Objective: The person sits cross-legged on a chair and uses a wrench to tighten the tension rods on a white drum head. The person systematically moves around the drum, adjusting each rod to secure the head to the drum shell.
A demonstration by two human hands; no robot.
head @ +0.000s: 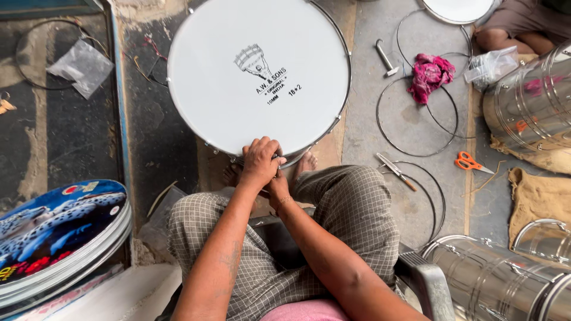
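Both hands meet at the near rim of the large round white-skinned metal-hooped drum [259, 74], the left hand [259, 161] clenched on top over a rim fitting, the right hand [278, 183] tucked beneath it, its grip hidden.

A worn concrete floor [369, 71] carries everything. A large white drum [259, 74] stands on it at the middle. To the right lie thin wire hoops [416, 119], a crumpled pink rag [429, 74], a hammer [385, 57], orange-handled scissors [471, 162] and a small hand tool [395, 172]. Shiny metal drum shells [526, 107] rest at the right edge, one on burlap sacking [538, 196]. Near left sits a stack of printed drumheads [59, 229]; far left, a clear plastic bag [83, 66].
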